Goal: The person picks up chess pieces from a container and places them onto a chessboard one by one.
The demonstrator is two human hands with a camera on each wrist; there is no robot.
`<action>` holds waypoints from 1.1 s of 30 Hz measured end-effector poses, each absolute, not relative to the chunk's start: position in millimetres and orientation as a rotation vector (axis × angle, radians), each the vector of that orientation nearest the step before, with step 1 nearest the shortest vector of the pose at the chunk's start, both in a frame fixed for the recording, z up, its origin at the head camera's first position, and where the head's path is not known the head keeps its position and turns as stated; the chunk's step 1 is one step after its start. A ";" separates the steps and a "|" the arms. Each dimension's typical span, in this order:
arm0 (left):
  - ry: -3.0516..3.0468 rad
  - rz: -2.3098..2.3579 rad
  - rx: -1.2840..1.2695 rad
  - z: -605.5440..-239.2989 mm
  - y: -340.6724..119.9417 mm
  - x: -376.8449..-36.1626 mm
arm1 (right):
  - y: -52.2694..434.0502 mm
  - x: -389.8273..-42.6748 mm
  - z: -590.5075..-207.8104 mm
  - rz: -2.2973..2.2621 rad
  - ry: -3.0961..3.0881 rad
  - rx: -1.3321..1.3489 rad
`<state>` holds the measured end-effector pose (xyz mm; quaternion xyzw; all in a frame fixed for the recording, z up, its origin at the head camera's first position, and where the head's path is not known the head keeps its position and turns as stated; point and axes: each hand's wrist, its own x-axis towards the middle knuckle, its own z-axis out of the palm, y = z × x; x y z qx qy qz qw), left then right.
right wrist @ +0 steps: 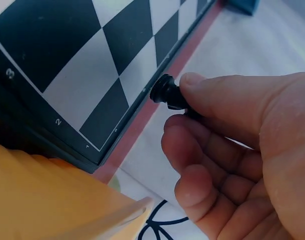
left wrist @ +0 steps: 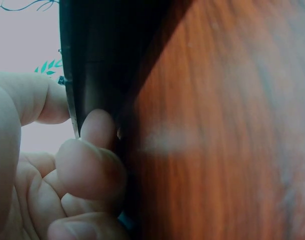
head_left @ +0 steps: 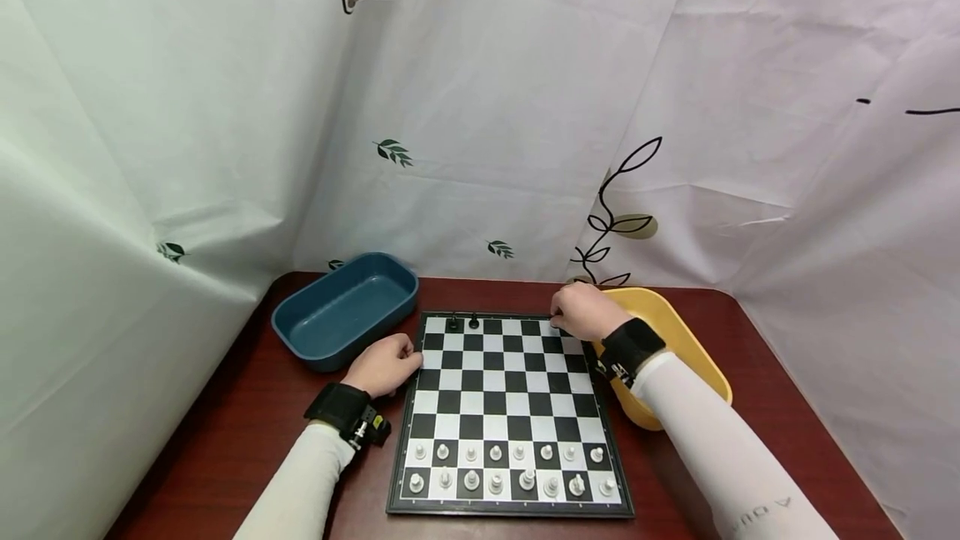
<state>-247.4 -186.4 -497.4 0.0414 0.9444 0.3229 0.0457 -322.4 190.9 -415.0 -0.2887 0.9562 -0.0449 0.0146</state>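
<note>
Right fingers (right wrist: 192,82) pinching a half-hidden black chess piece (right wrist: 165,93); left fingers (left wrist: 92,165) curled against the chessboard (head_left: 510,407) edge.

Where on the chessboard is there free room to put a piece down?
The middle rows of the black-and-white chessboard are bare, between two black pieces at the far edge and white pieces crowding the two near rows. The blue tray looks empty too.

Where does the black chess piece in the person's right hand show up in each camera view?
Head: hidden under the right hand at the chessboard far right corner.
Left wrist: not in it.
Right wrist: black chess piece centre, pinched over the board's edge.
Shared landmark: the chessboard.
</note>
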 end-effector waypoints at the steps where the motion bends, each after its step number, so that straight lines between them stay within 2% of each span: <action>1: 2.884 0.985 0.124 -497.5 -186.1 -247.2 | 189.3 -322.9 -414.8 -0.122 2.976 -0.876; 14: 2.891 0.975 0.115 -496.2 -185.3 -246.3 | 169.8 -332.1 -425.9 0.181 3.056 -0.716; 24: 2.894 0.980 0.124 -492.9 -185.3 -245.9 | 164.3 -336.6 -425.8 0.044 3.057 -0.495; 33: 2.889 0.975 0.128 -495.3 -185.8 -246.3 | 162.9 -334.6 -426.6 -0.046 3.052 -0.406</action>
